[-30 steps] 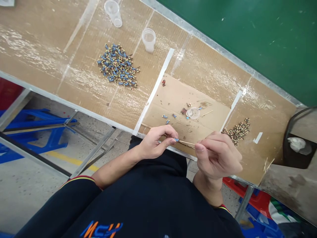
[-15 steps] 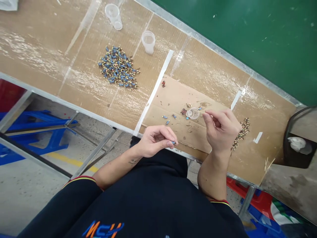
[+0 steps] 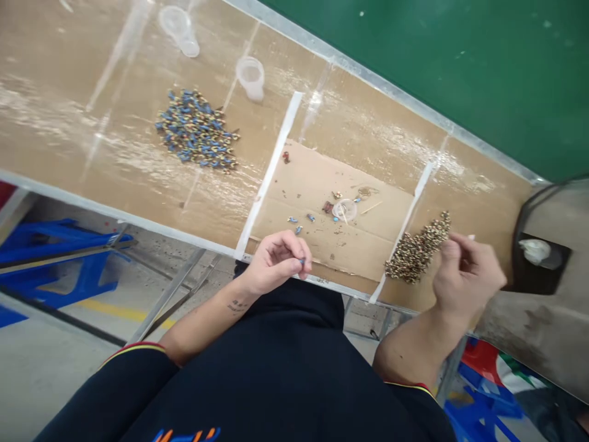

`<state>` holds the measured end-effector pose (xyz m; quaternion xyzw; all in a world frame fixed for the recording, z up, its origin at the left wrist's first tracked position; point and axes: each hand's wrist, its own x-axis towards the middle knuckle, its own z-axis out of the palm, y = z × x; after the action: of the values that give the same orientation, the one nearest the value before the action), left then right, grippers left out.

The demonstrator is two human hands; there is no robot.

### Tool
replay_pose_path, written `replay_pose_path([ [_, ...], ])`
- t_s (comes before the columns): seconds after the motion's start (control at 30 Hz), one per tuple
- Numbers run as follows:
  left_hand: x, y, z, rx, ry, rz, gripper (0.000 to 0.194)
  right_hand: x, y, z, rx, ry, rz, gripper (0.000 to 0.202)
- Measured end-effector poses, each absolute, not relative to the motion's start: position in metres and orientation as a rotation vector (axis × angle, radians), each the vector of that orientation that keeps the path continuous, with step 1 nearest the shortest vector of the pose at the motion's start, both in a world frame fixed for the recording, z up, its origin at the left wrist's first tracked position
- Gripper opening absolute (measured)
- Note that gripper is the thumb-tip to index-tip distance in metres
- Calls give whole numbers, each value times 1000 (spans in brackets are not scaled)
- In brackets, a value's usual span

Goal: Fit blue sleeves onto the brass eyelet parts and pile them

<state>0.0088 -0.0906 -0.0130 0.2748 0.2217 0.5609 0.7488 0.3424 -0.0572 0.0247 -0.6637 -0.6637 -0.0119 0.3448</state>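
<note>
My left hand [image 3: 280, 264] is closed in a pinch around a small blue piece [image 3: 302, 261], mostly covered by my fingertips. At the right, my right hand [image 3: 469, 276] hovers by a heap of small brown and cream pieces [image 3: 414, 253], thumb and forefinger drawn together; whether anything is between them is hidden. On the cardboard sheet [image 3: 368, 239] between my hands stands a small clear cup [image 3: 352, 210] with a thin stick [image 3: 345, 215] leaning in it. Several small blue pieces [image 3: 311, 217] lie left of that cup, beside a dark reddish piece [image 3: 327, 207].
A large heap of blue and cream pieces [image 3: 197, 132] lies on the left. Behind it are two clear plastic cups [image 3: 251, 80], [image 3: 180, 31]. A red piece [image 3: 286, 157] sits at the sheet's upper left. A black container [image 3: 543, 264] stands at the right end.
My right hand has let go of the thin stick, now in the small cup, and moved right to the brown heap. My left hand still pinches the blue piece. The view has shifted slightly.
</note>
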Motion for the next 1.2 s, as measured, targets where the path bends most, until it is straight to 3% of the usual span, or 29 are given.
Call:
replay_pose_path([
  [0.17,7,-85,-11,614,518,1179,33,357,-85,16,-1966,-1900,235,27],
  [0.4,16,-82,-7,670,506,1178,23,347,-73,16,-1962,-2000,252,26],
  [0.8,12,-87,-9,648,628,1180,25,343,-41,12,-1978,-2116,246,30],
  [1.07,15,-85,-11,672,624,1221,22,345,-23,19,-1907,-2271,344,13],
  [1.2,15,-91,-17,666,690,1180,27,340,-27,24,-1751,-2048,323,7],
])
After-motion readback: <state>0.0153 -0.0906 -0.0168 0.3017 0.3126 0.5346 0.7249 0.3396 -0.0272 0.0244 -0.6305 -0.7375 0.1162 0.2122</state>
